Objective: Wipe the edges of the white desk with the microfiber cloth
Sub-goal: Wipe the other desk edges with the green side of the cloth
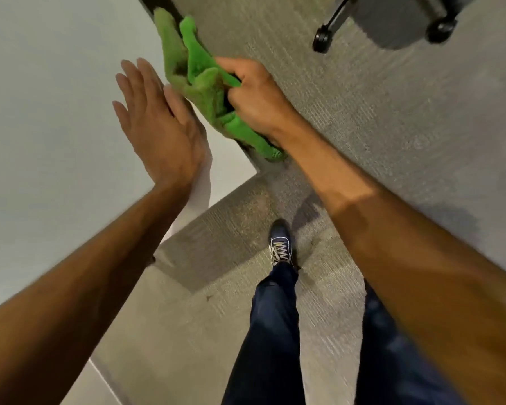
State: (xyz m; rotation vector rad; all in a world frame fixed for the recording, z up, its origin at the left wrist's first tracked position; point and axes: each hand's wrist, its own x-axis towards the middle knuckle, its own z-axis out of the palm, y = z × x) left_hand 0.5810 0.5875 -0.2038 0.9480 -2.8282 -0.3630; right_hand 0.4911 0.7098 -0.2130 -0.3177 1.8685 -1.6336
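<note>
microfiber cloth [199, 83] was bright green, its far fold duller | desk [56, 97] top was plain white | carpet [377, 127] was grey-beige with fine ribbed lines and dark flecks | trousers [269, 331] were dark navy, unpatterned | shoe [281, 244] was navy with pale yellowish laces crossing in zigzag | chair casters [322, 40] were glossy black

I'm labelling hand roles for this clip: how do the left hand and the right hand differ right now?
The left hand is flat, fingers straight; the right hand is curled. The left hand holds nothing and seems to rest on the white desk; the right hand grips the green microfiber cloth against the desk's edge. Both are bare and close to the same corner.
</note>
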